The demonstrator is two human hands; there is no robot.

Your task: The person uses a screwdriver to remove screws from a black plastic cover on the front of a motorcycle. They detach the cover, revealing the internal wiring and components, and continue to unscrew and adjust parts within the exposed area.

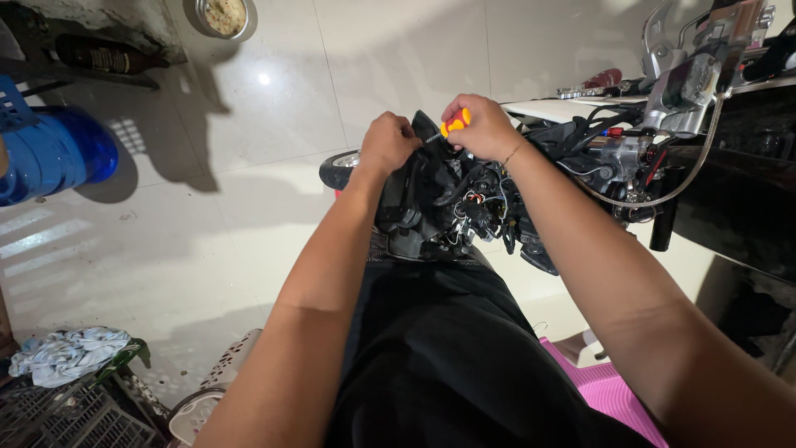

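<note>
Pink stool [609, 390], blue jug [58, 153] flank motorcycle [464, 199].

— Wearing anything on the arms?
— Going bare from the elbows down; no sleeves showing, no gloves covering the hands.
— Anything at the wrists?
— Wearing a thin bracelet [512, 153] at the right wrist; nothing showing at the left.
— And lower down?
— Wearing black cloth [439, 357] over the lap, plain, creasing softly, showing no print.
</note>
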